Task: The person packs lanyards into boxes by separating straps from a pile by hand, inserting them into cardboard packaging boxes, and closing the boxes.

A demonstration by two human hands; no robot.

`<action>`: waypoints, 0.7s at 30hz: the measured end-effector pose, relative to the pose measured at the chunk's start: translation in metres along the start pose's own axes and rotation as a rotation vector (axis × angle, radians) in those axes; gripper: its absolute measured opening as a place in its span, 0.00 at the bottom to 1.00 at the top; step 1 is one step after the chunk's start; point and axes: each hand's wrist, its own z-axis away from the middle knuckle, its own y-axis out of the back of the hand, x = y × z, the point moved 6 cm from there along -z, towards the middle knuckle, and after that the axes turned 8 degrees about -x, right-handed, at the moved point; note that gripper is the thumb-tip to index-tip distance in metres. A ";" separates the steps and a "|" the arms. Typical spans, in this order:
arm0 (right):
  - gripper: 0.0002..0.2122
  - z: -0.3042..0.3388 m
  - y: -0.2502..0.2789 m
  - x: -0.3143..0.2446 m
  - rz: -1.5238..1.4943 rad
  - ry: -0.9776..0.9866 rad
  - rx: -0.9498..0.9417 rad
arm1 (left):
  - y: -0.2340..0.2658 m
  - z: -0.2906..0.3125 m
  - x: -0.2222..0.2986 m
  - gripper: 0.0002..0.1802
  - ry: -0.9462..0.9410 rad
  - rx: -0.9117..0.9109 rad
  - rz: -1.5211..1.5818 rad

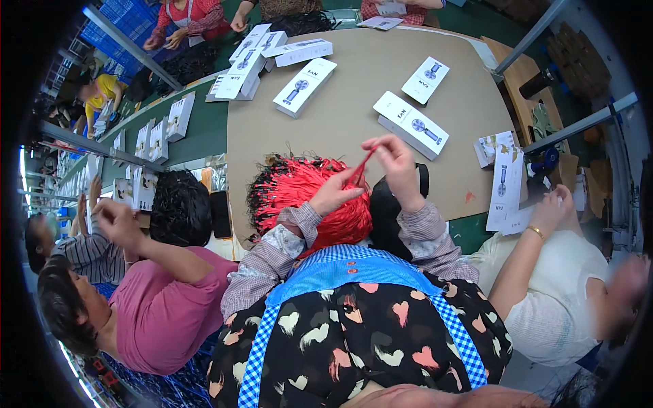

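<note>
In front of me lies a big heap of red straps (292, 194) with thin black loops at their ends. Above its right side, my left hand (333, 194) is closed on the lower part of one red strap (365, 162). My right hand (398, 168) is raised a little higher and pinches the upper end of that strap, so it stretches slanting between both hands. A black object (388, 221), partly hidden by my right forearm, sits beside the heap.
White fan boxes (411, 126) lie across the brown tabletop (354, 105), with more boxes (248, 61) stacked at the far left. A black strap pile (180, 207) and a dark phone (220, 214) are at left. Co-workers sit close on both sides.
</note>
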 end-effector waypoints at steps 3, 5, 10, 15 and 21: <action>0.04 -0.008 0.037 0.001 -0.703 -0.063 0.091 | 0.005 0.012 -0.019 0.09 0.155 -0.098 0.020; 0.04 -0.010 0.063 0.002 -0.750 -0.052 0.161 | 0.019 0.019 -0.017 0.07 0.150 -0.058 -0.008; 0.10 -0.018 0.047 0.040 -0.268 -0.154 0.076 | 0.034 0.009 0.052 0.09 -0.098 0.134 0.286; 0.14 -0.004 -0.060 0.056 -0.094 -0.203 -0.546 | 0.026 -0.006 0.100 0.09 -0.150 0.066 0.439; 0.07 -0.019 -0.007 0.031 0.189 -0.107 -0.359 | 0.079 0.001 0.076 0.08 -0.151 0.339 0.351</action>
